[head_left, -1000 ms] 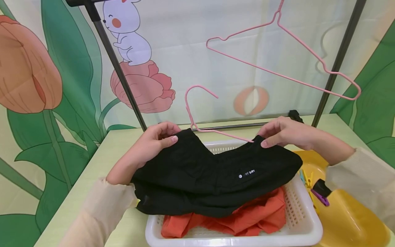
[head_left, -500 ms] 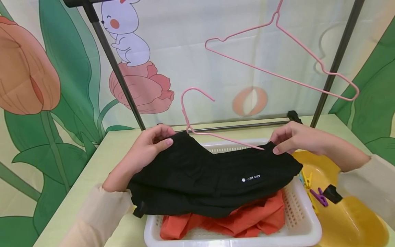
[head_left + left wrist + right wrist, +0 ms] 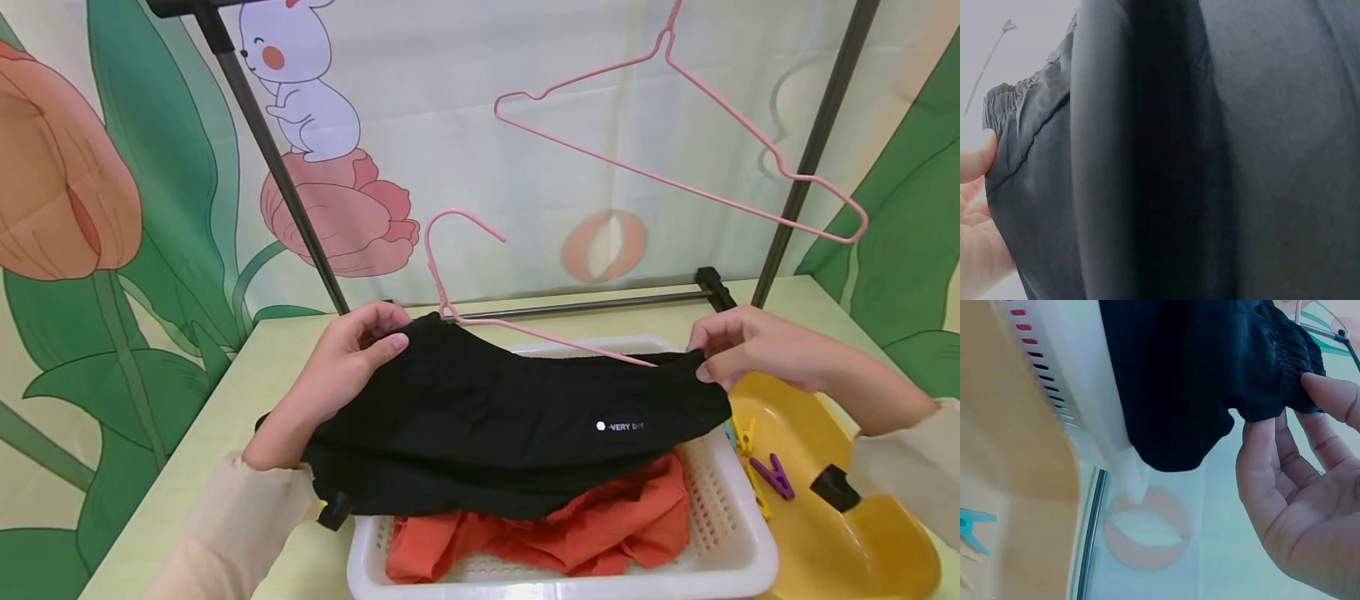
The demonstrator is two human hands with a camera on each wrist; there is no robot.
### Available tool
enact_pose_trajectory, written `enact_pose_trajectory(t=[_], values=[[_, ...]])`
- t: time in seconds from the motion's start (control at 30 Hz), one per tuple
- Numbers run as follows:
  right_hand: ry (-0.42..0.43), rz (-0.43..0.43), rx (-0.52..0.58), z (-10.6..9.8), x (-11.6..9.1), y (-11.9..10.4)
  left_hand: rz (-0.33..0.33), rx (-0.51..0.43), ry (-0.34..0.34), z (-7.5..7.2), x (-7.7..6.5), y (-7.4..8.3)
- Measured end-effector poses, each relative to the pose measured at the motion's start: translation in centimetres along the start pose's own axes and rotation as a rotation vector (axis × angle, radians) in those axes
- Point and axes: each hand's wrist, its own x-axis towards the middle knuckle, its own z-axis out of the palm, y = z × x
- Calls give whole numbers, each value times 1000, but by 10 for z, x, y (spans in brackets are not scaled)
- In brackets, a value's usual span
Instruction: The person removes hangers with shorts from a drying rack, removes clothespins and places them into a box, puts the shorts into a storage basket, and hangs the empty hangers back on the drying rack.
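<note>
Black shorts (image 3: 495, 433) with an elastic waistband and small white lettering are held up over the white basket (image 3: 570, 590). My left hand (image 3: 348, 358) pinches the left end of the waistband between thumb and fingers. At the other end, my right hand (image 3: 765, 348) pinches the waistband; in the right wrist view its thumb presses the gathered edge of the shorts (image 3: 1210, 375). A pink hanger (image 3: 551, 337) has its hook above the waistband, and its lower part is hidden inside the shorts. Black cloth fills most of the left wrist view.
An orange-red garment (image 3: 645, 517) lies in the basket under the shorts. To the right stands a yellow basin (image 3: 862, 542) with several clothespins, one purple (image 3: 772, 477). Behind, a second pink hanger (image 3: 675, 179) hangs within a dark rack frame (image 3: 813, 158).
My right hand has moved right and slightly down, and my left hand a little left, stretching the waistband nearly straight. The hanger has shifted left, its right arm slipping further into the shorts.
</note>
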Motion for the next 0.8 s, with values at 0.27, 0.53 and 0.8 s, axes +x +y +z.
enact_pose_trajectory(t=[0.27,0.53,0.8], values=[[-17,-14,83,-1,-7,11,8,-7,15,0,0,0],[1,-54,71,-1,-13,18,4,-17,28,1,1,1],[62,-81,39,1,-17,18,5,-47,72,-1,0,-1]])
